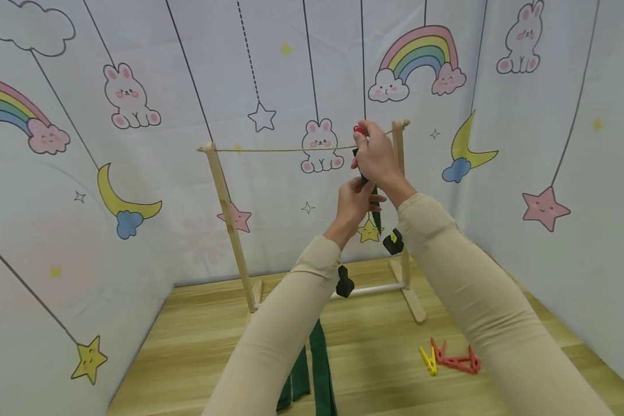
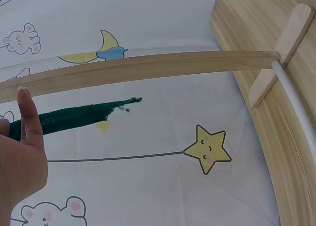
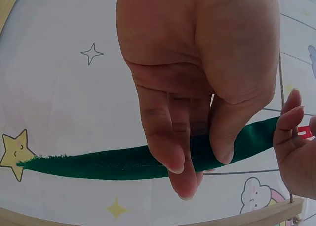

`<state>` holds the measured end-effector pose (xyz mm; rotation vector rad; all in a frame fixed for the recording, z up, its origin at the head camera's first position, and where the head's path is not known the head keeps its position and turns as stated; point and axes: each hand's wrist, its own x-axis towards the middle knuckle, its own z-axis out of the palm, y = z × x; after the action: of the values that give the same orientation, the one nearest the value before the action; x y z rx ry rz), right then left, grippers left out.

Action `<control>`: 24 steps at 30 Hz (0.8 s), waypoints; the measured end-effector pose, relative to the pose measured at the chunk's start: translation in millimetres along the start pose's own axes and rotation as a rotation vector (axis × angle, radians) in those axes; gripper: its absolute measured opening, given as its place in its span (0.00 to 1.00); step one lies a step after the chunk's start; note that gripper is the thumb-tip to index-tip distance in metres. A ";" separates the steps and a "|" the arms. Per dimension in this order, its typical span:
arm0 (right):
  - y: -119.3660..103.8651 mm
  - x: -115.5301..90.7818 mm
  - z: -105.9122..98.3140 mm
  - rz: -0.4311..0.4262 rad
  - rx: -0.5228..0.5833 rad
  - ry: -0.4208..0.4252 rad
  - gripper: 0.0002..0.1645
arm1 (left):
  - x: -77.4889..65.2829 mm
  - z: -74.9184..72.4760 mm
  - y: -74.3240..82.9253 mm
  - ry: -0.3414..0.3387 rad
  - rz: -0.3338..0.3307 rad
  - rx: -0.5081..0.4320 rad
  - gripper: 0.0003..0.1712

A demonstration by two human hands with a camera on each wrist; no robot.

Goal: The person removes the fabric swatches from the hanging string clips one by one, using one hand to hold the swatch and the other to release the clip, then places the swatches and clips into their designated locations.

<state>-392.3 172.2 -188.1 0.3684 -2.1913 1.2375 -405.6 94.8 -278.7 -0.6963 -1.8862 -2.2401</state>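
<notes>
My right hand point(image 1: 378, 156) is up at the cord point(image 1: 270, 150), pinching a red clothespin point(image 1: 359, 129) over the top of a dark green cloth strip point(image 1: 377, 218). Just below it, my left hand point(image 1: 351, 203) holds the same strip between fingers and thumb. In the right wrist view the left hand point(image 3: 197, 63) fills the middle, while the right hand point(image 3: 301, 161) is at the right edge by the red clothespin point(image 3: 305, 132). The strip's frayed lower end point(image 2: 118, 106) hangs free in the left wrist view.
The cord spans two wooden posts point(image 1: 231, 231) joined low down by a white rod point(image 1: 371, 289). More green strips point(image 1: 319, 370) lie on the wooden table point(image 1: 379, 370), partly behind the left sleeve. To the right lie a yellow clothespin point(image 1: 429, 361) and red clothespins point(image 1: 457, 363).
</notes>
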 end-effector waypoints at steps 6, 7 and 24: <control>1.6 0.3 2.0 -0.025 0.020 0.044 0.27 | 0.8 -0.6 0.9 0.032 -0.026 0.036 0.14; 1.5 0.3 1.8 -0.028 0.021 0.048 0.26 | 0.8 -0.9 1.3 0.035 -0.027 0.046 0.14; 3.1 2.0 1.0 -0.007 0.166 0.085 0.15 | 1.7 -8.0 -0.3 0.043 -0.028 0.067 0.15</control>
<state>-395.8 173.0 -189.5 0.3824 -2.0210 1.4100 -409.3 87.5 -279.1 -0.6110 -1.9526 -2.1780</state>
